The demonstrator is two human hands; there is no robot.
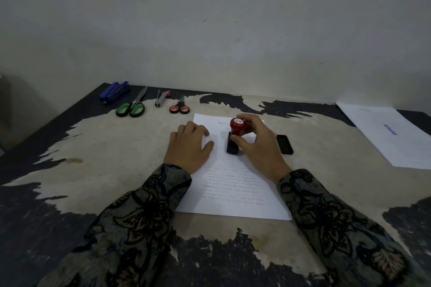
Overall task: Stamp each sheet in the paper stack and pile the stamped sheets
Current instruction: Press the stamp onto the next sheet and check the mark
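Fingers [235, 140] of right hand [258, 144] grip stamp [236, 134]; worn table [116, 147], bare wall.

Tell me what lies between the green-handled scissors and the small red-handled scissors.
In the head view, a small stapler with a red end lies between the green-handled scissors and the small red-handled scissors, slightly farther back.

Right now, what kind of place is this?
Likely a plain office or home desk set up for paperwork: a worn table against a bare wall, printed paper stack under the hands, a red-handled stamp, plus stapler and scissors.
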